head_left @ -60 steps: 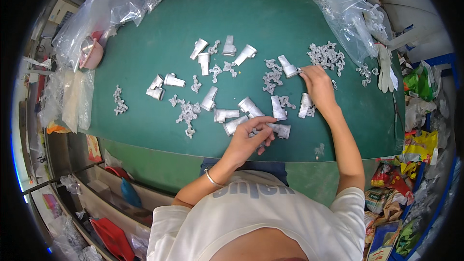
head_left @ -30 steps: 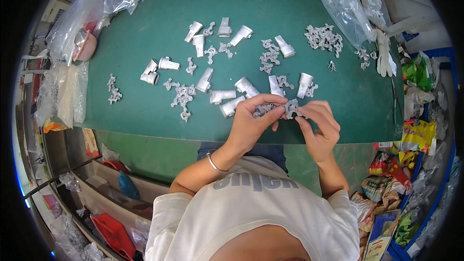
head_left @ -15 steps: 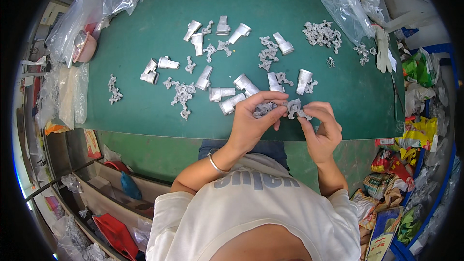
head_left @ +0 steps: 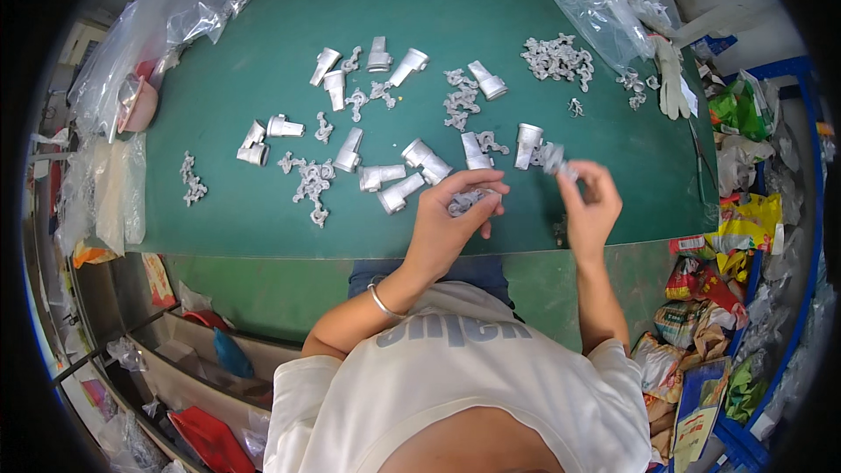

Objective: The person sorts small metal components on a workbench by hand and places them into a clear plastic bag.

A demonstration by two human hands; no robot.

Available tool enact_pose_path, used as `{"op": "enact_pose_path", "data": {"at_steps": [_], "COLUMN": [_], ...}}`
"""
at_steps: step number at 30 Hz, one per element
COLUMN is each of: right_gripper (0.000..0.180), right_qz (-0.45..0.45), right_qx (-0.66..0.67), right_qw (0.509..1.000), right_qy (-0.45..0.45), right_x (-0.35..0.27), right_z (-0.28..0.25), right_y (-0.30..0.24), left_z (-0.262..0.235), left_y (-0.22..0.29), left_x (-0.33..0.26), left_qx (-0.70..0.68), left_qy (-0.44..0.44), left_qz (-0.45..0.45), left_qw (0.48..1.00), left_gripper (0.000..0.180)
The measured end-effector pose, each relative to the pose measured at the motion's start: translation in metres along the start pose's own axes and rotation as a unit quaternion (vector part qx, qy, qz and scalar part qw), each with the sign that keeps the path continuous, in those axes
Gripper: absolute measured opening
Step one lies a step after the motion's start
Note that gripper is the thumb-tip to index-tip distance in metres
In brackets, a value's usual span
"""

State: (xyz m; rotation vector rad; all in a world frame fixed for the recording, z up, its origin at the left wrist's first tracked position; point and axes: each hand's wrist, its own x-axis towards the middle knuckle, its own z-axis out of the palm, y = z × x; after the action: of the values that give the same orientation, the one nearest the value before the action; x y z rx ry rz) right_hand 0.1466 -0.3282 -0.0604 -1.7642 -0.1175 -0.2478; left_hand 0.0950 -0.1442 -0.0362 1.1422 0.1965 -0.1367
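1. Right hand: the thumb and fingertips are nearly closed on a small grey metal clip, which is blurred. A fingertip pinch probably suits so small, irregular a part and leaves most of it clear of the fingers.
2. Left hand: the fingers are half curled around a small handful of grey clips, the thumb lying over them. This loose cup seems meant to keep several together without squeezing; their number cannot be told. It sits above the bench, just in from the middle of its near edge.
3. Just beyond the right fingertips, a pale metal fitting lies on its side with its wide end toward the far edge. Because of the blur I cannot tell whether the held clip touches anything beside it.
4. Farther out, more fittings lie scattered across the middle, with a clip cluster toward the left edge, perhaps spread so that single pieces lift easily.
5. A larger clip pile lies toward the far right corner, perhaps kept apart as a stock. Beyond it are a white glove near the right edge and a clear bag at that corner.
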Motion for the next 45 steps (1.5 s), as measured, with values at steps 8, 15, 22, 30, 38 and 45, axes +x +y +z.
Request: {"op": "enact_pose_path", "data": {"at_steps": [8,15,22,30,38,45], "right_gripper": [0.026,0.03,0.025,0.011,0.025,0.027], "right_qz": [-0.155,-0.167,-0.111,0.129,0.211,0.219], "right_qx": [-0.276,-0.378,-0.34,-0.072,0.119,0.204], "right_qw": [0.948,0.883,0.914,0.984,0.963,0.946], "right_qy": [0.009,-0.221,-0.189,-0.101,-0.12,-0.127], "right_x": [0.132,0.051,0.025,0.02,0.02,-0.006], "right_z": [-0.015,-0.015,-0.024,-0.026,-0.02,0.003], "right_y": [0.06,0.022,0.025,0.022,-0.004,-0.039], "left_z": [-0.004,-0.017,-0.013,-0.006,-0.002,0.012], "left_y": [-0.011,-0.02,-0.017,-0.015,-0.014,0.0], "left_x": [-0.002,-0.002,-0.004,-0.003,-0.006,-0.008], "left_qx": [0.005,0.005,0.008,0.015,0.016,-0.017], "left_qy": [-0.023,0.013,-0.001,-0.028,-0.039,-0.041], "left_qz": [-0.037,-0.04,-0.043,-0.032,-0.023,-0.02], "left_qw": [0.999,0.999,0.999,0.999,0.999,0.999], "left_gripper": [0.023,0.022,0.022,0.022,0.024,0.024]}}
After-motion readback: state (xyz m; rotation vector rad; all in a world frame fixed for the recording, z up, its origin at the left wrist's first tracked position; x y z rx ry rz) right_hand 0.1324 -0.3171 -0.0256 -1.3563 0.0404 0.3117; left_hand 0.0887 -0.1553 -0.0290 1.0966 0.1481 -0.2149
